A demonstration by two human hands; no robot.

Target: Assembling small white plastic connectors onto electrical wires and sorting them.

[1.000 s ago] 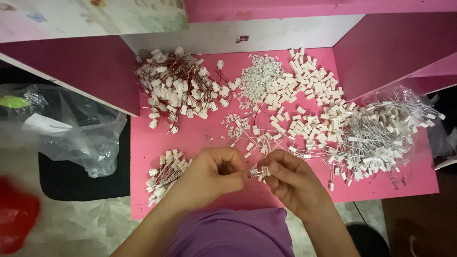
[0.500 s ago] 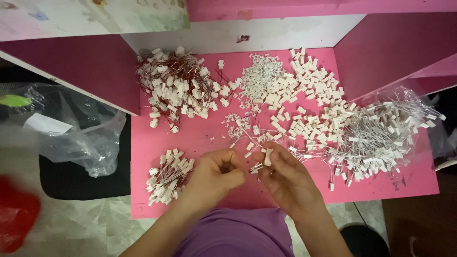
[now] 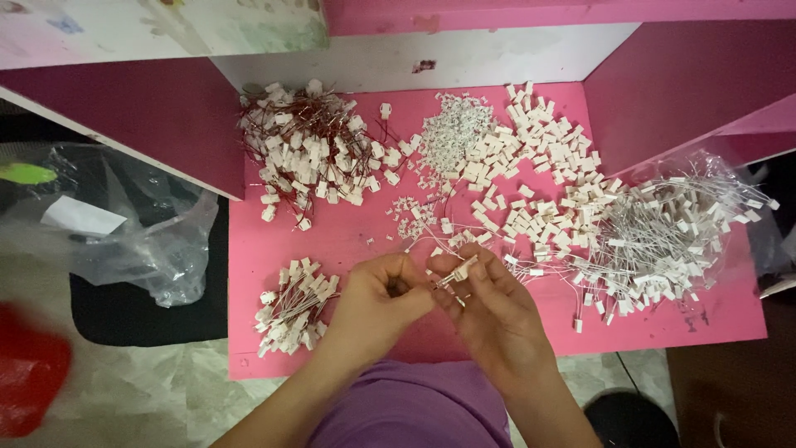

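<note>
A: What is being held by the hands?

B: A small white connector (image 3: 458, 271) is being pinched between the fingertips of the right hand (image 3: 489, 311), above the near edge of the pink table (image 3: 348, 241), about midway along it. The left hand (image 3: 377, 299) is being kept curled, its fingertips pressed together right beside the connector; whether a thin wire is being gripped there cannot be told. The two hands are almost touching.

A: What is being kept around them?

B: A small bundle of white-ended wires (image 3: 292, 303) is lying near the near left corner, just beside the left hand. A large heap of red-wired connectors (image 3: 311, 153) is being stored toward the far left corner. A pile of tiny white parts (image 3: 452, 133) is sitting at the far edge, near the middle. A spread of white connector housings (image 3: 539, 178) is running from the far edge toward the centre. A mass of white-wired leads (image 3: 663, 241) is resting on clear plastic along the right edge.

A: And off the table?

B: A crumpled clear plastic bag (image 3: 124, 224) is lying to the left, well apart from the hands.
</note>
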